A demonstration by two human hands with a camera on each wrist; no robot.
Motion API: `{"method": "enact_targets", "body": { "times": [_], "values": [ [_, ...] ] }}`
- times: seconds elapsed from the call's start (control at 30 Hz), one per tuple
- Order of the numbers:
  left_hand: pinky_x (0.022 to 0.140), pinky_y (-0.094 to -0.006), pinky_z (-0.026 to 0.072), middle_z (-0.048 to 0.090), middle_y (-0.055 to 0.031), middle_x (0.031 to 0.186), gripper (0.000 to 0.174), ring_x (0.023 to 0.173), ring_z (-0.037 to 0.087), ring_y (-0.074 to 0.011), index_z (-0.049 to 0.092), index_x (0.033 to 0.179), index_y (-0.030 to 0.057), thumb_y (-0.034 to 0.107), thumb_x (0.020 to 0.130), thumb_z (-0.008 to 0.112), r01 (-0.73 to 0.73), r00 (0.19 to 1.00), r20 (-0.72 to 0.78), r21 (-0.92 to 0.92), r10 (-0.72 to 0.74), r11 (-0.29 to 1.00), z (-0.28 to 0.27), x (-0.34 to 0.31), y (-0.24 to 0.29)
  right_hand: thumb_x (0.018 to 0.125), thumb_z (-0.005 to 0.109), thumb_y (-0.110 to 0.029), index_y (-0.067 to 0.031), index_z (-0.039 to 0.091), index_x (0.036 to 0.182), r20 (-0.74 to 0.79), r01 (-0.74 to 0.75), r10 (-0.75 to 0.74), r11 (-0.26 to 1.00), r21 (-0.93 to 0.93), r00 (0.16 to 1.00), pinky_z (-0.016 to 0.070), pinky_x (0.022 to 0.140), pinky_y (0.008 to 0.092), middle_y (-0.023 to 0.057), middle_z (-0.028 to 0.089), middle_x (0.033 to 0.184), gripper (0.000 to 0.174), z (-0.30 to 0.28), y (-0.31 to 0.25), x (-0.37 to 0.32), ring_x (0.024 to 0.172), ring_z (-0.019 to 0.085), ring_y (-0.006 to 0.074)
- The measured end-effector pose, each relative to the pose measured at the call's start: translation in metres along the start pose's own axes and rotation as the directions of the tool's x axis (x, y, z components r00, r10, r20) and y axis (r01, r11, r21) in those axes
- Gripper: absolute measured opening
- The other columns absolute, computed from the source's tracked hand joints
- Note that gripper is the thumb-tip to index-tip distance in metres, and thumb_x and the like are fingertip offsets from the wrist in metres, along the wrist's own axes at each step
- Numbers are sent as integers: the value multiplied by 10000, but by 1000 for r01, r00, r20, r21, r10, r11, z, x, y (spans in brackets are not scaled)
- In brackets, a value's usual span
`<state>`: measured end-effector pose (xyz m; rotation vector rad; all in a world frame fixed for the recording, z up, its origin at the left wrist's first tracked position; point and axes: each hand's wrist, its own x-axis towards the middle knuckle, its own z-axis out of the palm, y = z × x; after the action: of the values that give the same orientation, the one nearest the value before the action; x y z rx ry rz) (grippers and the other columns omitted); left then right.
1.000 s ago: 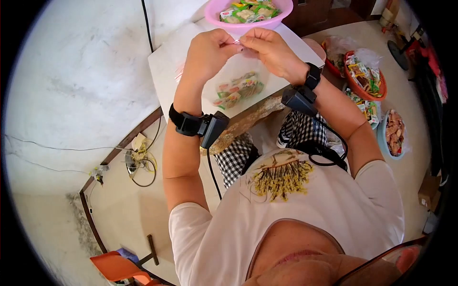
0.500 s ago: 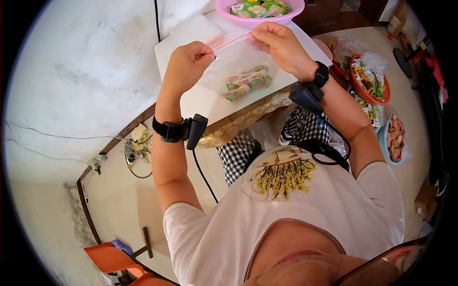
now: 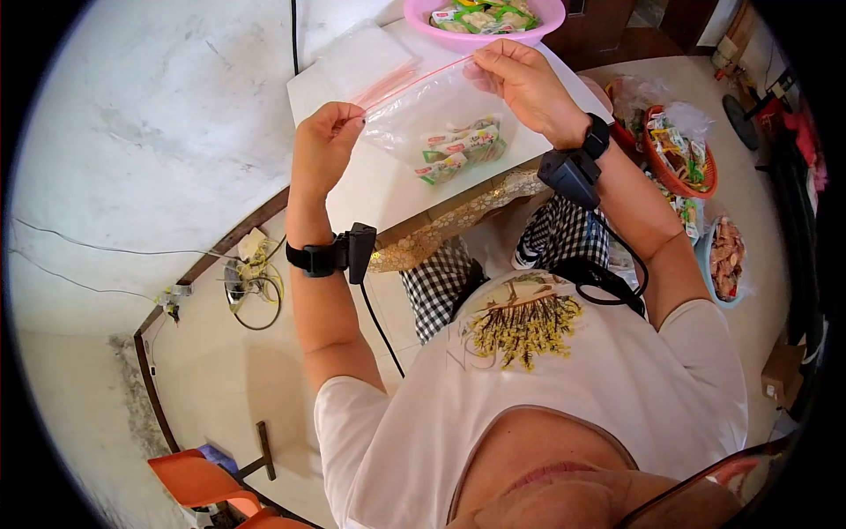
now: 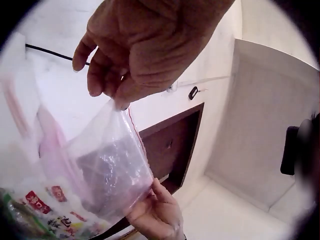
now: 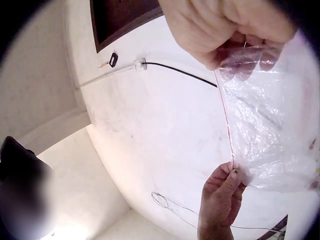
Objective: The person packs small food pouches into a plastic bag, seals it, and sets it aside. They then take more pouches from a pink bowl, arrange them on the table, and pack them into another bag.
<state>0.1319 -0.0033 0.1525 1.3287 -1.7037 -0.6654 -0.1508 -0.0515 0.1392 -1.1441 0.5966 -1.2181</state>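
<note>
Here, both hands (image 3: pixel 328 145) (image 3: pixel 535 95) pinch the clear bag's (image 3: pixel 408 125) red-edged top.

My head view looks down from above the wearer's shirt (image 3: pixel 564 379), farthest from the work, taking in the worktop (image 3: pixel 379 189) with its near edge and both arms. My left wrist view sits close to the left hand (image 3: pixel 326 145) and faces across the clear bag (image 3: pixel 432 110) towards the right hand (image 3: pixel 529 88), a dark doorway (image 4: pixel 172 142) behind. My right wrist view, equally close in, looks back the other way, against the pale wall (image 5: pixel 150 115). All three share both hands and the bag's red-lined top.
</note>
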Motion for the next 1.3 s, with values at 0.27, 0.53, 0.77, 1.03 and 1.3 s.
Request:
{"method": "enact_targets", "body": {
  "times": [0.27, 0.53, 0.77, 1.03, 1.3],
  "values": [
    [757, -255, 468, 666, -61, 877, 64, 849, 610, -150, 615, 927, 12, 70, 921, 589, -27, 981, -178, -520, -77, 854, 15, 5, -25, 955, 580, -190, -65, 633, 986, 23, 6, -6, 1000, -7, 1000, 493, 844, 266, 21, 663, 926, 140, -4, -1, 3, 897, 633, 106],
    [779, -360, 550, 684, -175, 956, 43, 872, 680, -270, 572, 914, 30, 64, 938, 562, -139, 964, -255, -718, -71, 682, 29, 9, -15, 937, 611, -212, -62, 649, 990, 14, -10, 13, 975, -222, 1000, 475, 809, 252, -1, 656, 919, 164, -23, 6, 11, 890, 601, 85],
    [714, -335, 570, 684, -148, 885, 45, 808, 690, -249, 566, 903, 26, 58, 934, 567, -134, 943, -308, -696, -124, 706, 35, 11, -4, 841, 682, -220, -18, 642, 876, 293, 526, -479, 480, -701, 827, 464, 630, 296, 54, 671, 819, 209, 5, -29, 42, 740, 629, 142],
    [715, -331, 565, 686, -150, 884, 50, 810, 690, -237, 558, 908, 17, 60, 931, 570, -130, 948, -300, -667, -104, 734, 39, 11, 0, 768, 703, -212, -40, 653, 788, 565, 567, -61, 153, -809, 823, 437, 575, 362, 95, 608, 636, 180, 58, -33, 46, 597, 589, 236],
    [730, -356, 566, 687, -160, 877, 45, 817, 689, -245, 571, 902, 20, 61, 919, 582, -171, 958, -285, -631, -21, 757, 40, 9, 2, 766, 674, -229, -59, 667, 771, 524, 531, -85, 123, -838, 847, 450, 587, 383, 95, 627, 661, 171, -10, -48, 26, 630, 611, 251]
  ]
}}
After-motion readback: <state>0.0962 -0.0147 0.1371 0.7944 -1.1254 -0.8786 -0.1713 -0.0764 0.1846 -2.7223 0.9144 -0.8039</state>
